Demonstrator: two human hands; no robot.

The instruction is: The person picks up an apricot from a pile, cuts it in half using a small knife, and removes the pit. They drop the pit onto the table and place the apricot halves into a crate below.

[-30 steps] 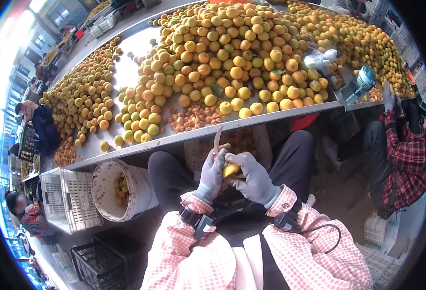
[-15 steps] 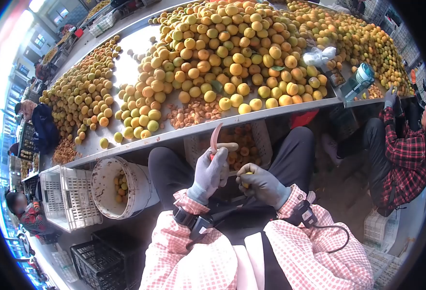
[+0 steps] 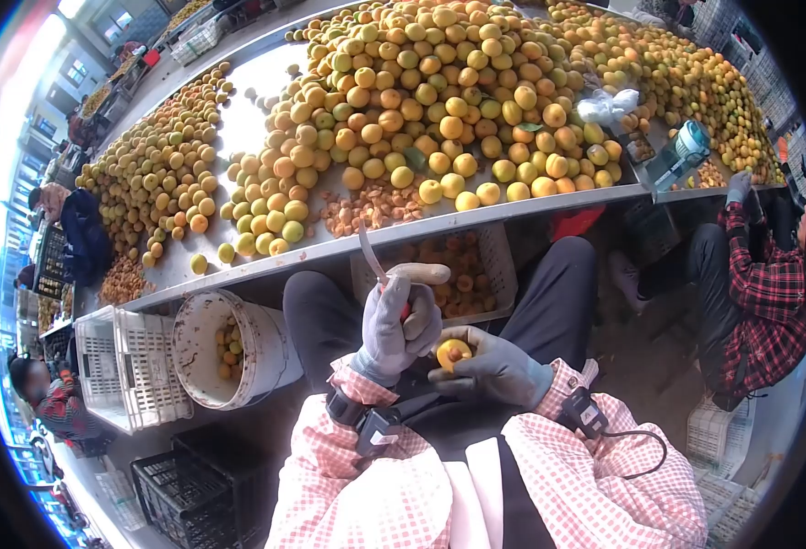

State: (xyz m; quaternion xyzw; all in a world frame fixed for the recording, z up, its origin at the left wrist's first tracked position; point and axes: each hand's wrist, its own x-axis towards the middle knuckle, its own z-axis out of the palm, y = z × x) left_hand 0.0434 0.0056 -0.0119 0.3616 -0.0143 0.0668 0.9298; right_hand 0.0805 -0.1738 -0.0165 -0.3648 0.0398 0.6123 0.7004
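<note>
My left hand [image 3: 401, 320], in a grey-lilac glove, is closed round the red handle of a knife [image 3: 372, 249]. The knife's thin curved blade points up and away from me, toward the table edge. In my gloved right hand [image 3: 494, 366] an apricot [image 3: 453, 353] is gripped between thumb and fingers. Its yellow flesh faces up with a brownish middle that looks like the stone. Both hands are above my lap, close together but apart. Just beyond them, a crate [image 3: 503, 279] of apricot halves stands under the table edge.
A metal-edged table [image 3: 329, 249] bears heaped apricots [image 3: 421, 82] and a pile of brown stones [image 3: 366, 210]. On my left stand a white bucket [image 3: 270, 366] with some fruit and white crates [image 3: 151, 371]. A co-worker in a checked shirt [image 3: 769, 293] sits at the right.
My right hand has turned and moved slightly left, so the apricot's inside now shows. My left hand has dropped a little, and the blade has tilted left.
</note>
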